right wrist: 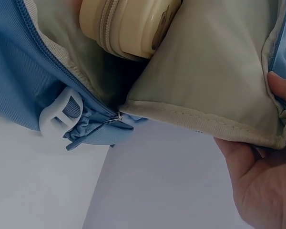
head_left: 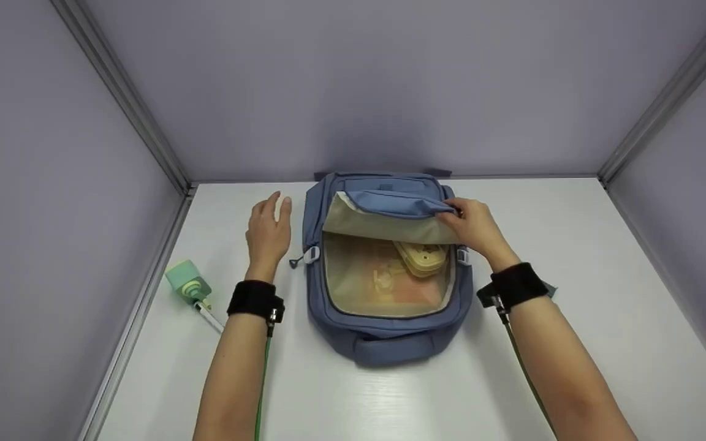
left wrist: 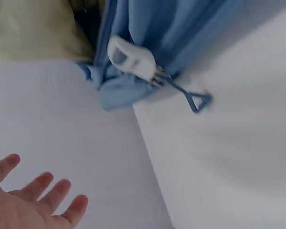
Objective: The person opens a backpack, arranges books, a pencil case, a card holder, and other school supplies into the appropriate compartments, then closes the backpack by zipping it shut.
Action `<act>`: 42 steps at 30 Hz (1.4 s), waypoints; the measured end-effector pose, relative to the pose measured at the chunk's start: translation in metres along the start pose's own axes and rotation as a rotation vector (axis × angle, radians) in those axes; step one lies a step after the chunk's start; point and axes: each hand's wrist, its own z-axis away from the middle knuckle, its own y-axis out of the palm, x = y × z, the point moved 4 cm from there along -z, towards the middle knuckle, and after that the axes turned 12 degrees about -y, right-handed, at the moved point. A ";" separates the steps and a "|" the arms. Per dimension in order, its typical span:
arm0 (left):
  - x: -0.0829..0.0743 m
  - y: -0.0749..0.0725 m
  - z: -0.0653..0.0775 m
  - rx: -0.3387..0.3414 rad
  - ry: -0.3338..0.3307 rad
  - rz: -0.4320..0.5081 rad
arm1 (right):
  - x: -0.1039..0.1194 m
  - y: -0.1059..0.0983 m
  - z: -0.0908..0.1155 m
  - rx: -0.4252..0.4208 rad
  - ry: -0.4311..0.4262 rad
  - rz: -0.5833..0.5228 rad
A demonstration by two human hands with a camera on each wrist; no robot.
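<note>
A blue backpack (head_left: pixel 390 327) lies on the table, its front flap (head_left: pixel 383 226) unzipped and folded up to show the beige lining. My right hand (head_left: pixel 478 226) pinches the flap's edge at the right; the right wrist view shows thumb and fingers on either side of that edge (right wrist: pixel 276 138). Inside lies a yellow zippered case (head_left: pixel 421 258), with an orange-pink item (head_left: pixel 383 278) below it. My left hand (head_left: pixel 268 236) is held beside the bag's left side, fingers spread and holding nothing. Near it, a zipper pull (left wrist: pixel 198 100) hangs beside a white buckle (left wrist: pixel 131 58).
On the left of the table (head_left: pixel 598 257) lies a green and yellow bottle-like item (head_left: pixel 187 280), with a thin white stick (head_left: pixel 209 317) next to it. A small teal item shows partly behind my right wristband (head_left: pixel 518 285). Grey panels (head_left: pixel 377 92) enclose the table.
</note>
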 end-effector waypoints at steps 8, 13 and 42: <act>0.060 -0.034 -0.011 -0.110 -0.237 -0.216 | -0.001 0.004 0.001 0.004 0.012 -0.012; 0.105 -0.049 -0.006 -0.142 -0.391 -0.377 | 0.001 0.003 0.000 0.013 0.013 -0.015; 0.152 -0.070 0.009 -0.193 -0.513 -0.349 | -0.003 0.007 0.000 0.045 0.022 -0.014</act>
